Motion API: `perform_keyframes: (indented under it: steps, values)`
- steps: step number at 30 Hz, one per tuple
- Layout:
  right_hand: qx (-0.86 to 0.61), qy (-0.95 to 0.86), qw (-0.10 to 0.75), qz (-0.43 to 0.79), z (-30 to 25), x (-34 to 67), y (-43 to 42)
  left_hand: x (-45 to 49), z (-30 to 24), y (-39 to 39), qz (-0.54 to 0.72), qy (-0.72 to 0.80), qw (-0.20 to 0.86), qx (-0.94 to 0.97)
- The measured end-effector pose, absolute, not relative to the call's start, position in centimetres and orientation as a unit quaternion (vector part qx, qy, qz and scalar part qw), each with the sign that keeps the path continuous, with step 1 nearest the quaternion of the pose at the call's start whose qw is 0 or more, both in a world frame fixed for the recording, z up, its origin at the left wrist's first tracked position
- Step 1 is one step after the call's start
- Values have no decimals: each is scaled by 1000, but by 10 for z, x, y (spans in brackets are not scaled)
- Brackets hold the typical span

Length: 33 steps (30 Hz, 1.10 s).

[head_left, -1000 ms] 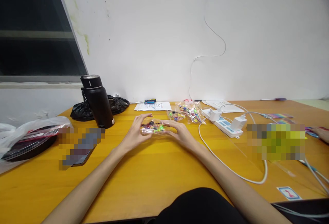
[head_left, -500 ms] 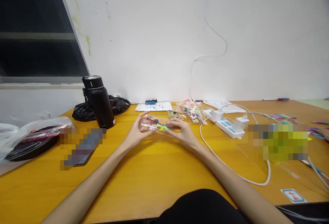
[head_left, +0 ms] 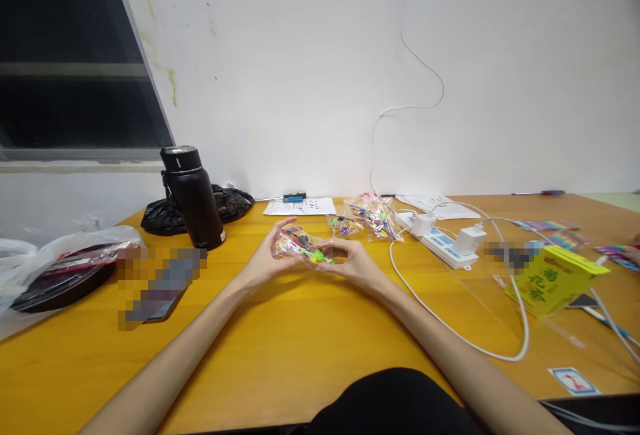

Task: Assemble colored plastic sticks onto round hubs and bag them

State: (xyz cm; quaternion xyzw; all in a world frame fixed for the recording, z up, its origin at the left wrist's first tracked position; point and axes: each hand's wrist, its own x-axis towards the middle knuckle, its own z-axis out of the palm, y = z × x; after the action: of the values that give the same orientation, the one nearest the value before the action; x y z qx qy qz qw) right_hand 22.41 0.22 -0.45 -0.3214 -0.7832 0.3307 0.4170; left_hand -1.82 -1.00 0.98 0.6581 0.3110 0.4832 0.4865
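Between my two hands, a little above the wooden table (head_left: 300, 348), is a clear plastic bag (head_left: 303, 246) of small colourful parts, with red, green, yellow and black pieces showing. My left hand (head_left: 267, 256) grips the bag's left end, thumb below and fingers above. At the right end, my right hand (head_left: 354, 262) pinches the bag with curved fingers and thumb. Just behind lie a smaller bag of coloured parts (head_left: 345, 225) and a larger bag of similar parts (head_left: 374, 217), both resting on the table.
A black bottle (head_left: 194, 205) stands at left, near a blurred phone (head_left: 165, 295) and a white plastic bag (head_left: 20, 275). Rightward are a power strip (head_left: 445, 248) with looping white cables and a yellow box (head_left: 557, 282). A screwdriver (head_left: 294, 197) lies on paper at the back.
The bag between my hands has tilted, its right end now lower, with the green pieces shifted down and right. My hands stay in nearly the same place.
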Motion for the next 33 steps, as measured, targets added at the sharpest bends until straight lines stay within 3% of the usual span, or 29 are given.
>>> perform_keyframes:
  steps: [11,33]
  values:
    - [-316,-766,453,328,5,229,5,-21,8,-5,492,278,597,569]
    - [-404,-577,569,424,2,246,30,-46,10,12,580,297,582,487]
